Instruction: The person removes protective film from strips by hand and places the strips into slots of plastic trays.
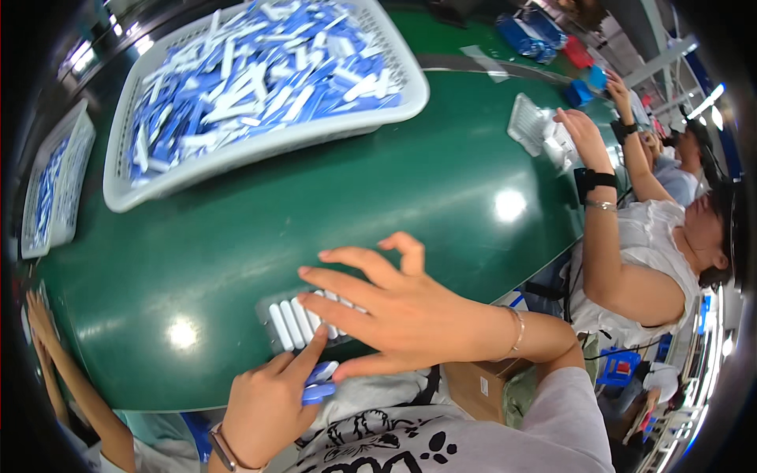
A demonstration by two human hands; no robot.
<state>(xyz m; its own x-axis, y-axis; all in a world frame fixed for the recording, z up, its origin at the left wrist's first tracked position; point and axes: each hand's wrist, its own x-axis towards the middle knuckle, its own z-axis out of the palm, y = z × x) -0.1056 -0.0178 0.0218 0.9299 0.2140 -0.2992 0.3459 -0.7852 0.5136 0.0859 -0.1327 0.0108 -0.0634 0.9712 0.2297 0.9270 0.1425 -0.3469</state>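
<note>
A tray lies near the table's front edge, with several white sticks side by side in it. My left hand is closed around several blue pieces that poke out past its fingers. Its index finger stretches forward to the sticks. My right hand spreads open over the right part of the tray, palm down, and covers some of the sticks. One of its fingertips is at the sticks; whether it presses on them I cannot tell.
A large white basket heaped with blue and white pieces stands at the far left on the green table. Another basket is at the left edge. At right, a co-worker's hand is near a clear tray. Another person's arms reach in at left.
</note>
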